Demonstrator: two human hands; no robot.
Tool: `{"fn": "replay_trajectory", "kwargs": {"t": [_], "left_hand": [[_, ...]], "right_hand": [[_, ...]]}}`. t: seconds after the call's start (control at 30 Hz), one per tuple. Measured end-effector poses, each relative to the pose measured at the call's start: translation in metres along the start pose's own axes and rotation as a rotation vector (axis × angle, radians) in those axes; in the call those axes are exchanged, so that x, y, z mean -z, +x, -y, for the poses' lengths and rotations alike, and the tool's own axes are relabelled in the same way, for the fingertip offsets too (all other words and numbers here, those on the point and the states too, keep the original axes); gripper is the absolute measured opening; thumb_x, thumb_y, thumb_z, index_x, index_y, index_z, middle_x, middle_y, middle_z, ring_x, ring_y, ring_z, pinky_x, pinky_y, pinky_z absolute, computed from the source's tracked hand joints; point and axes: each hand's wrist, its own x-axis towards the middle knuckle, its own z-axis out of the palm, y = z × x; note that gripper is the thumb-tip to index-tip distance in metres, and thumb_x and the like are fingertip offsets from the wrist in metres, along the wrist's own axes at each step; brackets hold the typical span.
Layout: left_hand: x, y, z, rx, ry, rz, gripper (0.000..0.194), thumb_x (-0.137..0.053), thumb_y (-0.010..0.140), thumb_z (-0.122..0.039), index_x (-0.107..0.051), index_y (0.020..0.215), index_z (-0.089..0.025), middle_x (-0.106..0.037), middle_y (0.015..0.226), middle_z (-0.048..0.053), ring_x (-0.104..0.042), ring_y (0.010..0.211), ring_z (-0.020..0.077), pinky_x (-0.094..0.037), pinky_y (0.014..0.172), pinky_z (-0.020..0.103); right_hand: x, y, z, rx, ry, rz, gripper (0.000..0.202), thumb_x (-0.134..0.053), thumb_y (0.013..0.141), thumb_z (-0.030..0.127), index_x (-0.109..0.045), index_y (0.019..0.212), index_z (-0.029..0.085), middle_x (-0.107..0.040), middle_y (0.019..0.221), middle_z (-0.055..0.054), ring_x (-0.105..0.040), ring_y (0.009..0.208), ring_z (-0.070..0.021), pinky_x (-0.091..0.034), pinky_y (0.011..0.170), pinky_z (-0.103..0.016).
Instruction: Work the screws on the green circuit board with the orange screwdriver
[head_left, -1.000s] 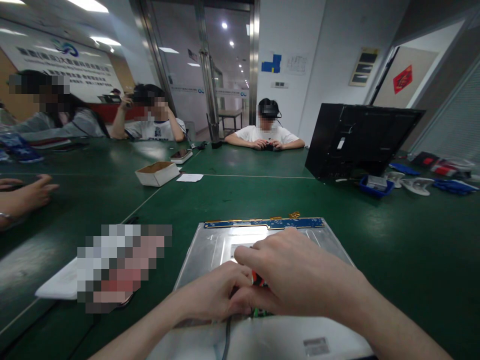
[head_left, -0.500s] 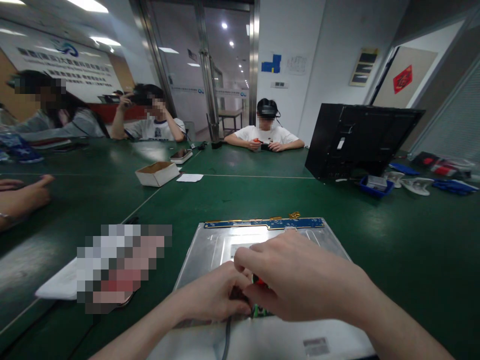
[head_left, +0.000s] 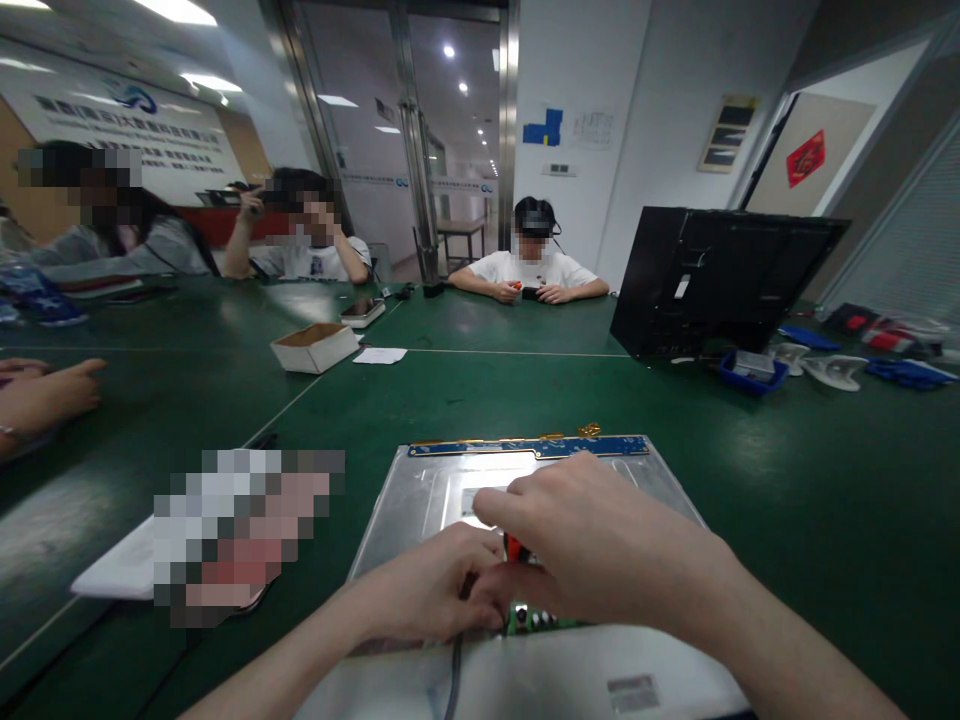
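Observation:
A flat silver metal panel [head_left: 390,530], like the back of a display, lies in front of me with a narrow blue circuit board [head_left: 480,451] along its far edge. My right hand [head_left: 607,540] is closed round a screwdriver-like tool with a red and black handle [head_left: 513,547], its tip hidden by my fingers. My left hand [head_left: 427,585] is beside it, fingers pinched low at a small green circuit board [head_left: 529,618]; what they grip is hidden. A grey cable [head_left: 454,675] runs from under the left hand across the white near part [head_left: 555,675].
A phone-like pink item [head_left: 255,540] on white material lies left. Beyond are an open white box [head_left: 313,350], a paper slip [head_left: 380,356], a black monitor [head_left: 720,280] and a blue tray [head_left: 752,372]. A co-worker's hand [head_left: 52,395] rests at far left; other people sit across.
My right hand has turned and shifted slightly, showing more of the red handle and the green circuit board. My left hand stays nearly in place.

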Motion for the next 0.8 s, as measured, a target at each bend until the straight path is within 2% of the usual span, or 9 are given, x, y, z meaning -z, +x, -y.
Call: {"fn": "replay_trajectory", "kwargs": {"t": [0.13, 0.33, 0.43, 0.63, 0.8], "left_hand": [[0.0001, 0.0016, -0.0034, 0.030, -0.101, -0.014, 0.012, -0.066, 0.077, -0.015, -0.071, 0.087, -0.018, -0.070, 0.092, 0.003, -0.063, 0.086, 0.0210, -0.052, 0.075, 0.028], [-0.0007, 0.0014, 0.0004, 0.037, -0.113, -0.002, 0.015, -0.065, 0.080, -0.018, -0.073, 0.093, -0.017, -0.071, 0.087, 0.003, -0.062, 0.077, 0.0184, -0.049, 0.065, 0.024], [-0.0005, 0.0008, 0.0022, 0.020, -0.094, -0.021, 0.015, -0.066, 0.079, -0.020, -0.073, 0.092, -0.018, -0.071, 0.085, 0.003, -0.063, 0.081, 0.0200, -0.050, 0.067, 0.025], [-0.0015, 0.0018, 0.0041, 0.022, -0.082, 0.011, 0.010, -0.064, 0.076, -0.014, -0.070, 0.083, -0.015, -0.067, 0.078, 0.002, -0.061, 0.073, 0.0188, -0.047, 0.064, 0.024], [0.0017, 0.0024, 0.0026, 0.004, -0.022, 0.020, 0.011, -0.065, 0.078, -0.017, -0.070, 0.088, -0.016, -0.069, 0.087, 0.003, -0.060, 0.082, 0.0203, -0.049, 0.071, 0.026]], "right_hand": [[-0.0028, 0.0006, -0.0015, -0.022, -0.023, -0.012, 0.015, -0.061, 0.095, 0.034, -0.061, 0.092, 0.019, -0.072, 0.077, -0.003, -0.064, 0.064, -0.0174, -0.020, 0.051, -0.029], [-0.0008, -0.0020, 0.0006, 0.034, 0.009, -0.025, 0.010, -0.057, 0.095, 0.027, -0.059, 0.089, 0.019, -0.071, 0.077, -0.002, -0.058, 0.059, -0.0142, -0.020, 0.051, -0.028], [0.0021, -0.0031, 0.0010, 0.056, 0.060, -0.014, 0.006, -0.056, 0.092, 0.025, -0.057, 0.093, 0.019, -0.071, 0.081, -0.002, -0.056, 0.060, -0.0139, -0.022, 0.051, -0.028], [0.0066, -0.0037, 0.0017, 0.085, 0.114, 0.025, 0.017, -0.063, 0.084, 0.025, -0.053, 0.096, 0.020, -0.066, 0.083, -0.001, -0.052, 0.061, -0.0130, -0.023, 0.050, -0.026], [0.0025, -0.0026, 0.0009, 0.043, 0.069, -0.011, 0.019, -0.065, 0.087, 0.032, -0.053, 0.095, 0.020, -0.068, 0.082, -0.001, -0.057, 0.062, -0.0147, -0.021, 0.050, -0.028]]}}
